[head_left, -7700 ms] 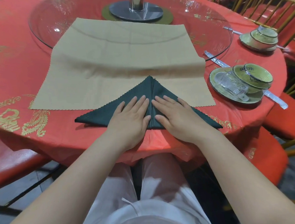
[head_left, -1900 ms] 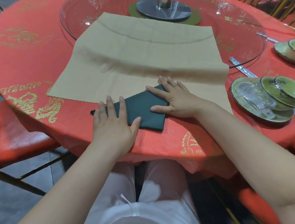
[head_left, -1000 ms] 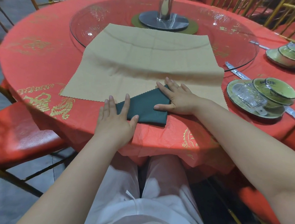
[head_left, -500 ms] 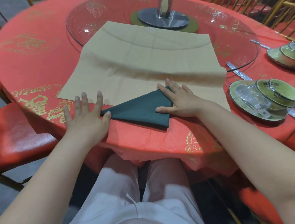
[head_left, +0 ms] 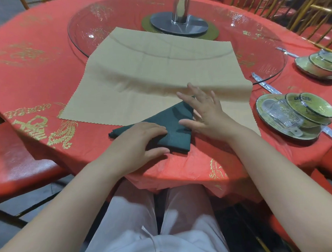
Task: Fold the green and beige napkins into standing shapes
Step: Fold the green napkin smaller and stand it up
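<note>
The green napkin lies folded into a flat wedge near the front edge of the red table, its narrow tip pointing left. My left hand rests on its left and middle part, fingers pointing right and thumb along the near fold. My right hand lies flat with spread fingers at the napkin's right end, partly on the beige napkin. The beige napkin is spread out flat behind the green one, with its far half on the glass turntable.
A metal stand rises from the turntable's centre. Green plates with bowls and a glass sit at the right, with another set behind and wrapped cutlery between. A red chair stands at the left, gold chairs at the back right.
My left hand has moved right from the napkin's left tip onto its middle. My right hand has stayed at the right end, its fingers spread wider.
</note>
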A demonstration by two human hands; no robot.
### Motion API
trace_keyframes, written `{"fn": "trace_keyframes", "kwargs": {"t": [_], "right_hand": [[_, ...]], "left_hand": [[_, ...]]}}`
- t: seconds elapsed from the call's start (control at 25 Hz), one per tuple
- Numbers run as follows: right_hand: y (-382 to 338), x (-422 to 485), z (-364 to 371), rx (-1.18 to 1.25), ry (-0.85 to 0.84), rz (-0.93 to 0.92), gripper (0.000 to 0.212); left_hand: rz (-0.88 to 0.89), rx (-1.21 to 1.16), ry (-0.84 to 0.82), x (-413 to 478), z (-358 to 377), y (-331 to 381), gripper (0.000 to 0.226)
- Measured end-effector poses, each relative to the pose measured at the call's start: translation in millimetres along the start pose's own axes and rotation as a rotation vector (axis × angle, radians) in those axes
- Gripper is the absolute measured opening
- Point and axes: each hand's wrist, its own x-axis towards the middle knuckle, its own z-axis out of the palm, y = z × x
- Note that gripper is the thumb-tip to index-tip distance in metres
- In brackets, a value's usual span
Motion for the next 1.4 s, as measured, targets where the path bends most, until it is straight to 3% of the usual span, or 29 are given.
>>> {"fn": "trace_keyframes", "kwargs": {"t": [0.08, 0.2, 0.4, 0.52, 0.72, 0.84, 1.08, 1.32, 1.4], "right_hand": [[-3, -9, -3, 0.157, -0.098, -0.007, 0.057], [-1, -19, 6, 0.099, -0.229, 0.011, 0.062], [2, -13, 1, -0.085, -0.287, 0.071, 0.099], [0, -8, -1, -0.117, -0.308, 0.089, 0.102], [-4, -20, -12, 0.300, -0.242, 0.069, 0.087], [-12, -30, -8, 0.282, -0.261, -0.033, 0.089], [-12, -24, 10, 0.230, -0.092, -0.058, 0.046], [-24, -22, -5, 0.256, 0.090, 0.017, 0.040], [-31, -29, -15, 0.145, 0.274, -0.009, 0.028]], "left_hand": [[-0.015, 0.028, 0.033, 4, 1, -3, 0.069], [-0.001, 0.053, 0.044, 9, 1, 0, 0.067], [-0.008, 0.080, 0.055, 6, 6, 3, 0.065], [-0.019, 0.107, 0.074, 7, 4, 4, 0.058], [0.123, 0.299, 0.070, 16, -3, -4, 0.056], [0.183, 0.326, 0.095, 20, -4, -7, 0.051], [0.193, 0.251, 0.125, 14, -4, -12, 0.055], [0.075, 0.014, 0.125, 27, -35, -8, 0.022], [0.128, -0.045, 0.104, 43, -60, -3, 0.022]]}}
